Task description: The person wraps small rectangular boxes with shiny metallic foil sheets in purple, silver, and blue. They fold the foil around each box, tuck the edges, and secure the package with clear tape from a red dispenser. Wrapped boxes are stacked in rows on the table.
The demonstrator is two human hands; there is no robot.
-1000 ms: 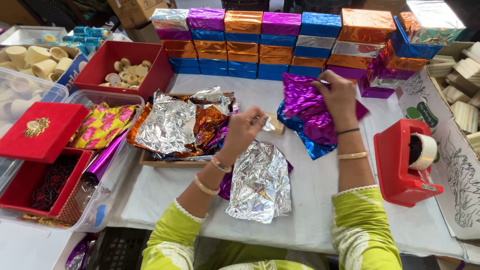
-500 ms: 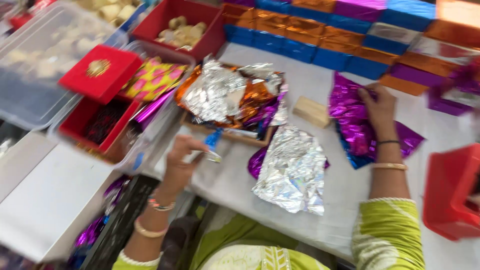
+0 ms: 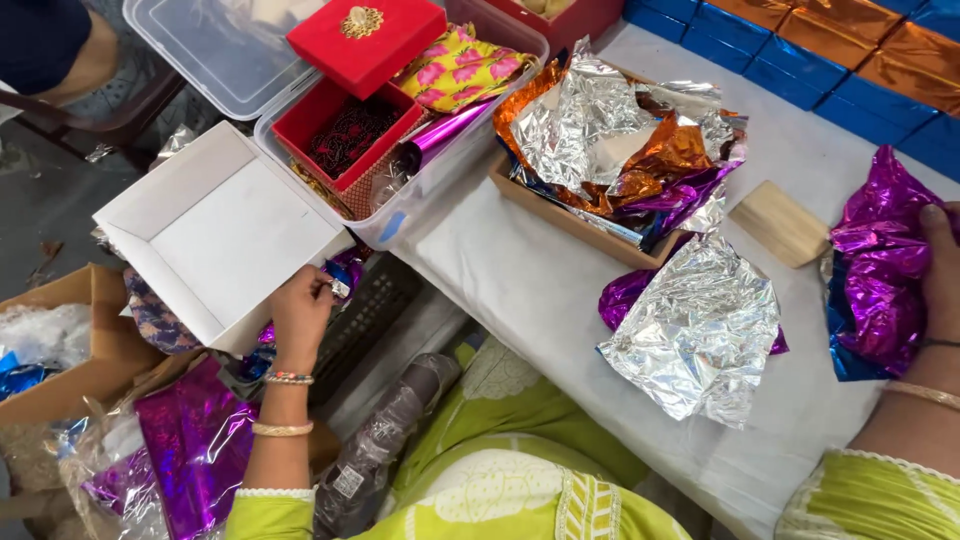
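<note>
Red box (image 3: 352, 122) (lid (image 3: 366, 40) askew) in tub (image 3: 470, 170).

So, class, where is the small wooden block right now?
In the head view, the wooden block lies on the table's right side, between the foil-filled tray and the purple foil.

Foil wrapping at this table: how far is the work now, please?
Done: rows of wrapped blue and orange boxes stand at the table's far edge. In hand: the right hand rests on crumpled purple foil, while the left hand reaches down beside the white box, pinching something small. Left: a bare wooden block and a silver foil sheet lie unused.
</note>
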